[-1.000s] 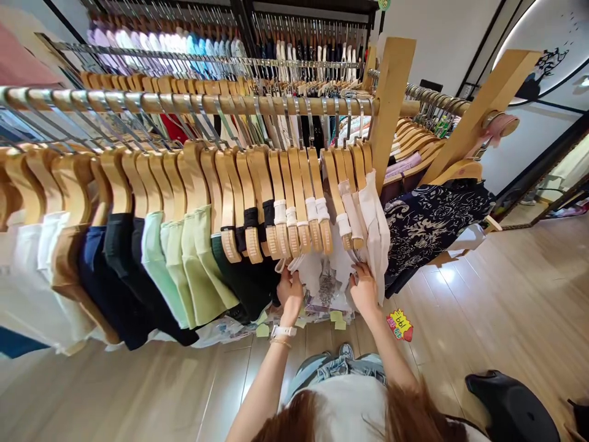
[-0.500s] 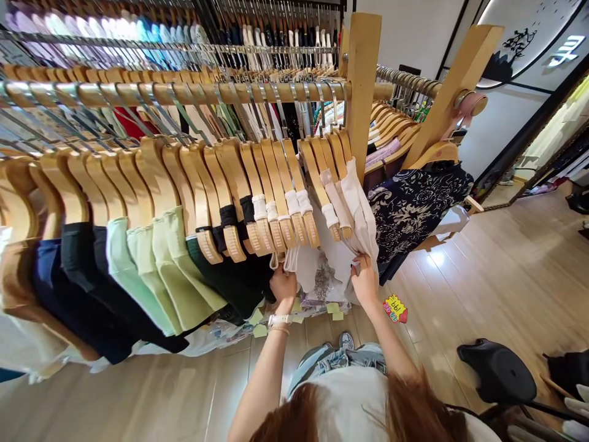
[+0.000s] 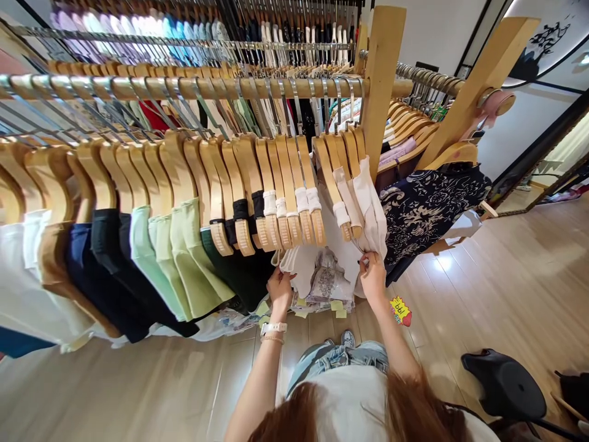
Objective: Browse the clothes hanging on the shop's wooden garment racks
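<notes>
My left hand (image 3: 280, 290), with a white watch (image 3: 273, 328) on its wrist, is closed at the edge of the white garments (image 3: 301, 270), below their thin straps. On the right, my right hand (image 3: 372, 275) pinches the lower part of a pale beige garment (image 3: 372, 212). Between the two hands a gap shows a clear-wrapped item with grey decoration (image 3: 327, 276) lower down. Above hang wooden hangers (image 3: 294, 166) with white and black straps looped over their ends. Dark green garments (image 3: 239, 270) hang just left of my left hand.
A wooden rail (image 3: 207, 88) ends at an upright post (image 3: 385, 80). Light green (image 3: 188, 258) and navy garments (image 3: 101, 276) hang at left, a patterned dark top (image 3: 427, 209) at right. A black stool (image 3: 506, 383) stands on the floor.
The view has shifted left, so the rack appears further right. My hands have moved slightly apart, and the gap between the white garments is wider, showing more of the wrapped item.
</notes>
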{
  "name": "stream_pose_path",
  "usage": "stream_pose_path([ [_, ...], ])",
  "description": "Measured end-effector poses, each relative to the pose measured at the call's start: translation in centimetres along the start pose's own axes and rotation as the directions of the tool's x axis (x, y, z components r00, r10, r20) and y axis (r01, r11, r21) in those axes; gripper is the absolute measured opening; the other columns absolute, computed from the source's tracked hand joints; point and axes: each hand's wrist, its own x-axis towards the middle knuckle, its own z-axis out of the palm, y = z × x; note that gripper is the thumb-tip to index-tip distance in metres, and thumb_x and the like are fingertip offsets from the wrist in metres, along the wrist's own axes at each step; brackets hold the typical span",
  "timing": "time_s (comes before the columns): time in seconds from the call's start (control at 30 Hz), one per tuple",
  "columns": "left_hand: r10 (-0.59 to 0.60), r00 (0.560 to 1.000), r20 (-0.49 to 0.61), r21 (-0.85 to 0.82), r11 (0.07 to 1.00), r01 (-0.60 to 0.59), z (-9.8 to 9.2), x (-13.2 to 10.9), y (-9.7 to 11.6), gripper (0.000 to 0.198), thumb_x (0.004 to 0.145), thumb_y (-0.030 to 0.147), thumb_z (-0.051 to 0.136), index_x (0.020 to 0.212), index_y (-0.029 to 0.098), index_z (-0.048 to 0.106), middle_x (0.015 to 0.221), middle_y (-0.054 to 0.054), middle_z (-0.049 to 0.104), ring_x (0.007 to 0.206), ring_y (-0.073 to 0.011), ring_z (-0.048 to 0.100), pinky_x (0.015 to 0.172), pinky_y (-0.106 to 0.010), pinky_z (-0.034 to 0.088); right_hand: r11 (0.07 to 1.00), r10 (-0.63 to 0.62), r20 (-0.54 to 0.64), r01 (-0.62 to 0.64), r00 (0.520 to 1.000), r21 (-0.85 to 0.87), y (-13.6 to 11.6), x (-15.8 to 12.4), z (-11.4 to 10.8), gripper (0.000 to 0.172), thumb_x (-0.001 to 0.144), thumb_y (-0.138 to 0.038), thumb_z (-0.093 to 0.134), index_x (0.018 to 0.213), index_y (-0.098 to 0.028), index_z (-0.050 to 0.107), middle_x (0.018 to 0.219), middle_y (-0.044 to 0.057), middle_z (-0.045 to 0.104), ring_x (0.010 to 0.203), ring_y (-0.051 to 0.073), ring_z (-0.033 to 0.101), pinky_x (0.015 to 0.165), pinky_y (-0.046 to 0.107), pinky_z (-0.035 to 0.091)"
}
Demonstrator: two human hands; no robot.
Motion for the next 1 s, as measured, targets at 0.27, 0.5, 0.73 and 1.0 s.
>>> stream_pose_path([
  [0.27,0.088,0.963,0.256,0.102,0.988,-0.117,3.5,-4.7,0.6,0.027,0.085,0.041,0.055,0.085,0.018,0.069,0.078,-0.007,0.074,0.07,-0.02,0.069,0.068,-0.027,0.053,0.99,-0.112,0.181,0.095,0.977,0.101,-5.5,-3.0,2.7,0.029,0.092,-0.015,0.044,0.112,-0.021,0.065,0.114,0.008,0.07,0.091,0.021,0.068,0.077,0.03,0.051],
  [0.5,0.161,0.92,0.357,0.174,0.956,-0.235,4.9,-4.9,1.1,0.025,0.09,0.035,0.049,0.089,0.019,0.068,0.084,-0.006,0.073,0.074,-0.018,0.066,0.073,-0.027,0.05,0.861,-0.104,0.118,0.03,0.988,0.508,-5.3,-3.5,4.1,0.037,0.083,-0.012,0.043,0.115,-0.02,0.061,0.108,0.008,0.07,0.099,0.02,0.069,0.095,0.036,0.055],
  [0.73,0.151,0.894,0.421,0.242,0.931,-0.272,4.9,-5.1,1.7,0.019,0.086,0.029,0.055,0.096,0.02,0.069,0.087,-0.008,0.074,0.081,-0.0227,0.069,0.077,-0.03,0.051,0.668,0.055,0.138,-0.139,0.989,0.731,-4.7,-3.9,4.9,0.048,0.079,-0.022,0.053,0.127,-0.02,0.051,0.129,0.013,0.063,0.094,0.017,0.07,0.094,0.036,0.057],
  [1.0,0.117,0.942,0.315,0.231,0.953,-0.195,5.1,-5.2,1.3,0.021,0.086,0.032,0.057,0.096,0.019,0.07,0.091,-0.01,0.075,0.086,-0.0246,0.07,0.082,-0.034,0.052,0.446,0.002,0.299,-0.268,0.954,0.854,-4.7,-4.4,5.3,0.045,0.079,-0.023,0.054,0.124,-0.021,0.058,0.122,0.01,0.072,0.108,0.022,0.07,0.102,0.043,0.055],
])
